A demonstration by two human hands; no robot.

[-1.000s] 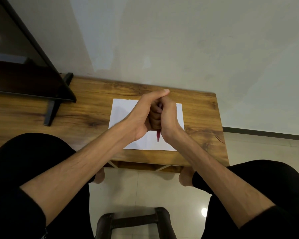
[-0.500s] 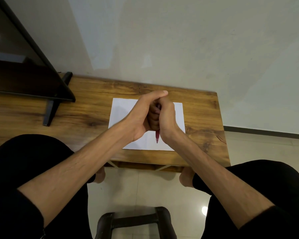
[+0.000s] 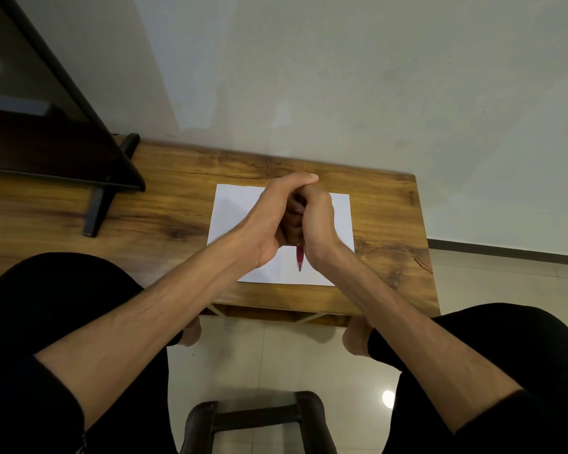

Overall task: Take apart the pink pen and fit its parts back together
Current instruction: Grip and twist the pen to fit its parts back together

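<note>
Both hands meet over a white sheet of paper on the wooden table. The pink pen is held between them; only its pointed end shows, sticking out below the palms toward me. My left hand curls its fingers round the pen, with the thumb stretched across the top. My right hand wraps round the pen from the other side. The rest of the pen is hidden inside the two grips.
A dark monitor on a black stand fills the table's left part. A pale wall rises behind the table. My knees in black trousers flank the tiled floor, where a dark stool stands below.
The hands and pen have stayed almost where they were; the visible pen tip has shifted very slightly.
</note>
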